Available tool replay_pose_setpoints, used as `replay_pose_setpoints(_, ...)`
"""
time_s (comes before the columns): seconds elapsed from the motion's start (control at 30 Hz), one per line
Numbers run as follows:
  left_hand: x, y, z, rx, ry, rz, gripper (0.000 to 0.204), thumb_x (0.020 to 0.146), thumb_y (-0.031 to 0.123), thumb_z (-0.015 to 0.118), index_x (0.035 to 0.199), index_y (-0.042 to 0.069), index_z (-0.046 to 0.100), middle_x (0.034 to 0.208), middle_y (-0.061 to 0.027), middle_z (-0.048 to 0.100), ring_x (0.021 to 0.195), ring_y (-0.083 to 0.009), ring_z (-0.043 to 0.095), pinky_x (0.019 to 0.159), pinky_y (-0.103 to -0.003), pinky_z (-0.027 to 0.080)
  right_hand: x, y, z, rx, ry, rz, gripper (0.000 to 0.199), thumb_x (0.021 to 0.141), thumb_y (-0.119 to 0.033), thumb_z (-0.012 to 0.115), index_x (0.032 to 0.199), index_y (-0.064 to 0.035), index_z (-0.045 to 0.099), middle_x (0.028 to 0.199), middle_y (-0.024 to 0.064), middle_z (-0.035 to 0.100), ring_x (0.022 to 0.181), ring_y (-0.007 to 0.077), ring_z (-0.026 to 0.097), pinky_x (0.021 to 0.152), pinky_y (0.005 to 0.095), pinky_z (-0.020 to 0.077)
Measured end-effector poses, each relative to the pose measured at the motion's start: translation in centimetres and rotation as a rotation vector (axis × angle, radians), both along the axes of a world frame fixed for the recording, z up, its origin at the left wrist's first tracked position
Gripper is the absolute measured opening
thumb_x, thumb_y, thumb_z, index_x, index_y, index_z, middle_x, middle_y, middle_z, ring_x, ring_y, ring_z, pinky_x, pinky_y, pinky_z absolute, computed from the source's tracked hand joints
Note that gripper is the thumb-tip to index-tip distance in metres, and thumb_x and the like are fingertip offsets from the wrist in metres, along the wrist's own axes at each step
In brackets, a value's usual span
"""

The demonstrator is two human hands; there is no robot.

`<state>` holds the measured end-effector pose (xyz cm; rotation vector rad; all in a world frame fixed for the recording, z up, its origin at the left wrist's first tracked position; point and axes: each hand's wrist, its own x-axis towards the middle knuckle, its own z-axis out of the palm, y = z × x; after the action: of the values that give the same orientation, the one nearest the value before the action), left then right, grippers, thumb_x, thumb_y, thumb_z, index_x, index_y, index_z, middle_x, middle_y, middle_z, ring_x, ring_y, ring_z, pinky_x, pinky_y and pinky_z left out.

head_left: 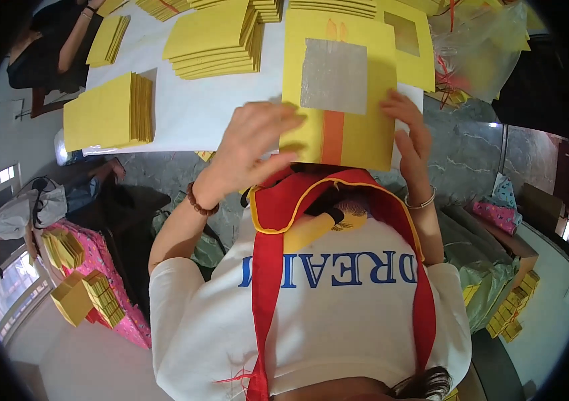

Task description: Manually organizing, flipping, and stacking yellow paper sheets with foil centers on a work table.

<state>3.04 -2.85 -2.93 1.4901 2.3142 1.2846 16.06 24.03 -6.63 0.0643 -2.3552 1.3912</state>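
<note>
In front of me at the table's near edge lies a yellow rectangular paper piece. It carries a silver-grey square and, below that, an orange strip. My left hand is at its left edge, fingers apart, fingertips overlapping the paper. At the right edge is my right hand, its thumb and fingers spread. Whether either hand presses on the paper I cannot tell. Behind it to the right, a similar yellow piece with a grey square is partly covered.
Stacks of folded yellow paper stand on the white table, with another stack near its left corner. A clear plastic bag is at the right. Another person's arm shows at the far left.
</note>
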Motion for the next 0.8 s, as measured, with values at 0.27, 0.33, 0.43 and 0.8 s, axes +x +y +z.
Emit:
replay_pose_setpoints(0.27,1.2,1.0,0.9,-0.208,0.452,-0.191,0.04,0.072,0.023,0.067,0.106,0.004,0.058,0.105,-0.0093,0.056,0.093,-0.0251,0.052,0.077,-0.035,0.042,-0.2,-0.7,-1.3,-0.249,-0.042,-0.068,0.011,0.086,-0.008,0.053,0.09,-0.0033,0.061,0.102,0.0082,0.063,0.118,0.0267,0.045,0.098,0.0372,0.0322)
replay_pose_setpoints(0.33,1.3,1.1,1.0,-0.225,0.544,-0.217,0.039,0.072,0.022,0.066,0.105,0.003,0.058,0.104,-0.01,0.056,0.092,-0.0249,0.053,0.075,-0.035,0.043,-0.2,-0.9,-1.4,-0.273,-0.033,-0.08,0.011,0.087,-0.009,0.052,0.09,-0.0031,0.061,0.1,0.0079,0.063,0.118,0.0266,0.044,0.099,0.0368,0.0315)
replay_pose_setpoints(0.43,1.4,1.0,1.0,-0.257,0.637,-0.246,0.036,0.073,0.019,0.065,0.104,0.001,0.058,0.102,-0.0112,0.057,0.092,-0.0245,0.055,0.073,-0.033,0.045,-0.3,-1.0,-1.7,-0.297,-0.007,-0.077,0.011,0.087,-0.009,0.051,0.09,-0.0029,0.061,0.1,0.0079,0.063,0.118,0.0266,0.044,0.099,0.0365,0.0313)
replay_pose_setpoints(0.8,-0.1,1.5,1.3,-0.078,0.36,-0.328,0.018,0.071,0.005,0.061,0.089,0.0,0.061,0.083,-0.0103,0.06,0.077,-0.0247,0.058,0.065,-0.031,0.049,-0.2,-1.4,-1.6,-0.354,0.009,-0.091,0.029,0.092,-0.02,0.041,0.089,0.0001,0.061,0.102,0.0113,0.061,0.12,0.0284,0.041,0.1,0.0381,0.0288)
